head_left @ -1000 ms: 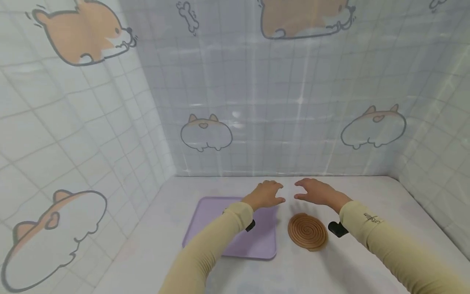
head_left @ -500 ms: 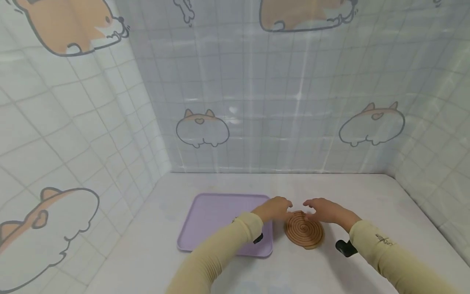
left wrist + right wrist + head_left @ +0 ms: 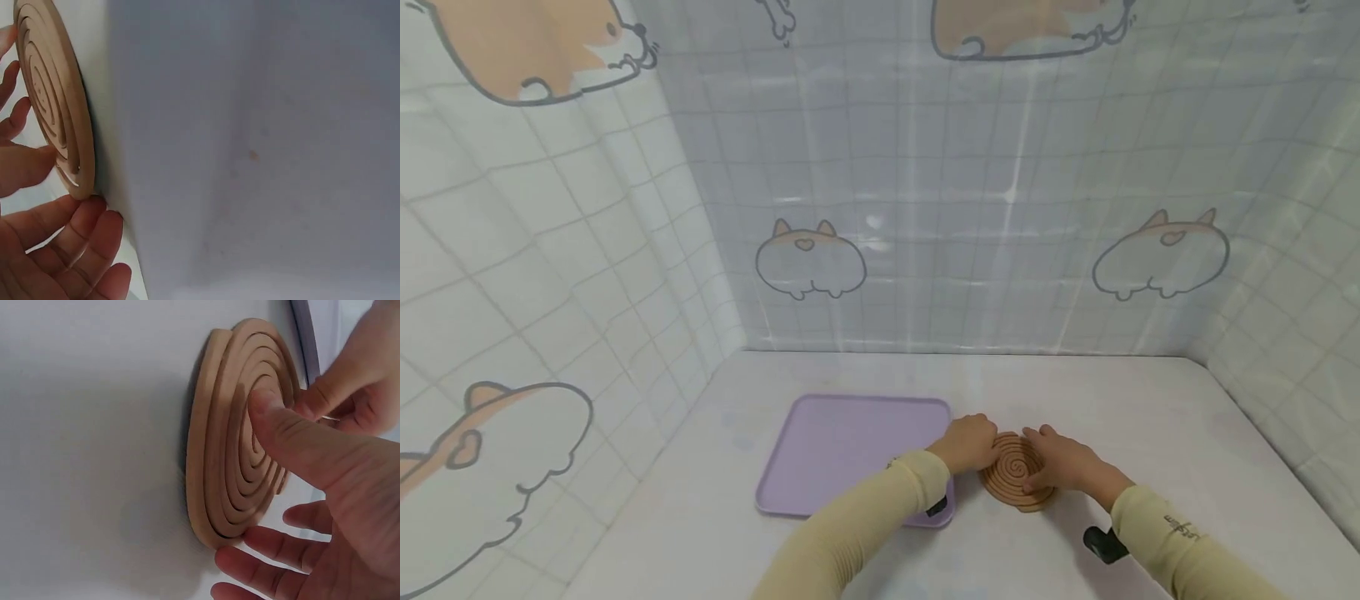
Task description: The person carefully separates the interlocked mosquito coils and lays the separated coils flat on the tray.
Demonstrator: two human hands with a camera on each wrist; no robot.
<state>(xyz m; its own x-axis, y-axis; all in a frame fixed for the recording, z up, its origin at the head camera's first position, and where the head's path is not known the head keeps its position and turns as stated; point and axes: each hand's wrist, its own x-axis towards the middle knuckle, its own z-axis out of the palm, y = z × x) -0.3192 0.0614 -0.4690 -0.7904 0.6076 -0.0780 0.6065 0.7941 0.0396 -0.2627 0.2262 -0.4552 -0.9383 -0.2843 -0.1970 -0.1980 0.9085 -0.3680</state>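
Fingers of the left hand (image 3: 968,442) and right hand (image 3: 1069,462) grip opposite sides of a brown spiral mat (image 3: 1006,479), between them on the bench (image 3: 1157,408), apparently securing hold; lifting would next call for even support.

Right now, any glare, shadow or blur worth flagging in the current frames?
Head: vertical glare streaks and a bright spot on the back wall, soft shadow on the table beneath the right sleeve. Left wrist: a pale surface fills most of the frame, too soft to identify. Right wrist: dim light, diffuse shadow just left of the spiral disc.
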